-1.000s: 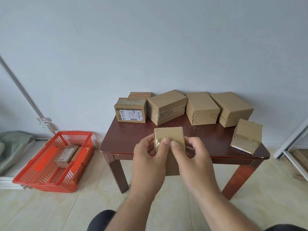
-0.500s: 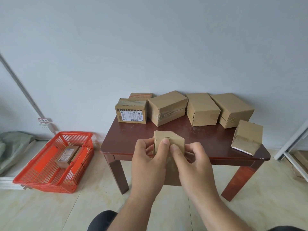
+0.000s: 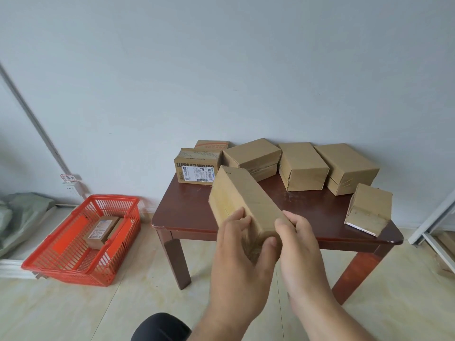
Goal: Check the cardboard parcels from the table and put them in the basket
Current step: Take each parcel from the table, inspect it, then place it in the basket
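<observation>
One labelled parcel [image 3: 102,231] lies in the basket [image 3: 73,264].

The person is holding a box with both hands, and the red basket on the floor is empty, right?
Not quite. The head view shows both the left hand and right hand holding the box, but the red basket on the floor is not empty: one small parcel already lies inside it.
</observation>
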A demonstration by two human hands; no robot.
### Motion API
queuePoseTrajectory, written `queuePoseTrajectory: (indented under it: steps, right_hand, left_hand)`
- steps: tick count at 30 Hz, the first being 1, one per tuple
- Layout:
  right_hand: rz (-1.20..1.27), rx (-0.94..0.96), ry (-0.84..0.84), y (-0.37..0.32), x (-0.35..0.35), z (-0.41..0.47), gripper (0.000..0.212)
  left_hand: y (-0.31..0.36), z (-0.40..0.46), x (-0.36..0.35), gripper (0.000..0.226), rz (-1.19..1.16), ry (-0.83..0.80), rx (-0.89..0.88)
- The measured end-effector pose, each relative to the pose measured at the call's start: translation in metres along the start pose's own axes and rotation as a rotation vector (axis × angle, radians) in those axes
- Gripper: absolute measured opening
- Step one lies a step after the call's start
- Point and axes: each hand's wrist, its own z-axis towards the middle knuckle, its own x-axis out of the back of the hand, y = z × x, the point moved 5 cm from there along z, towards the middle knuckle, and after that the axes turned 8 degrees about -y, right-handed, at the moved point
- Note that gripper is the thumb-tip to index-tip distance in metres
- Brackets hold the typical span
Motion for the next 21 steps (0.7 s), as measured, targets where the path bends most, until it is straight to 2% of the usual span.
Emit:
queuePoseTrajectory:
  steps: [3,5,8,11,15,16,18,20,21]
  right_hand:
    - [-0.232,0.192,-0.068,-0.001,-0.006,-0.006,0.023]
    - [-0.487,0.398,-0.083,-0.004,-0.015,-0.015,0.03]
    - [-0.758,0.644,-0.15,-0.001,-0.032,-0.03,0.051]
    - [-0.881,0.777,-0.229,-0.004,-0.046,-0.04,0.05]
    - [-0.708,0.763,-0.346,-0.013,-0.052,-0.051,0.041]
    - [-0.672,0.774,-0.317,-0.016,-0.051,-0.055,0.038]
    - [-0.619,0.74,-0.174,-0.022,-0.046,-0.055,0.035]
    - [-0.515,0.545,-0.117,-0.024,-0.046,-0.049,0.039]
    - [-0.448,0.409,-0.177,-0.019,-0.053,-0.044,0.042]
  left_hand:
    - [-0.002,0.004,0.008,0.048,-0.447,-0.022,0.18]
    - [-0.01,0.01,0.019,0.055,-0.566,0.021,0.262]
    - [-0.02,0.014,0.029,0.073,-0.686,-0.006,0.356]
    - [-0.025,0.009,0.04,0.07,-0.779,-0.039,0.384]
    - [-0.03,-0.005,0.06,0.045,-0.836,0.058,0.389]
    - [-0.03,-0.008,0.064,0.04,-0.863,0.089,0.386]
    - [-0.032,-0.014,0.072,0.048,-0.895,0.131,0.379]
    - [-0.033,-0.017,0.081,0.059,-0.909,0.17,0.361]
    - [-0.035,-0.017,0.086,0.059,-0.902,0.196,0.346]
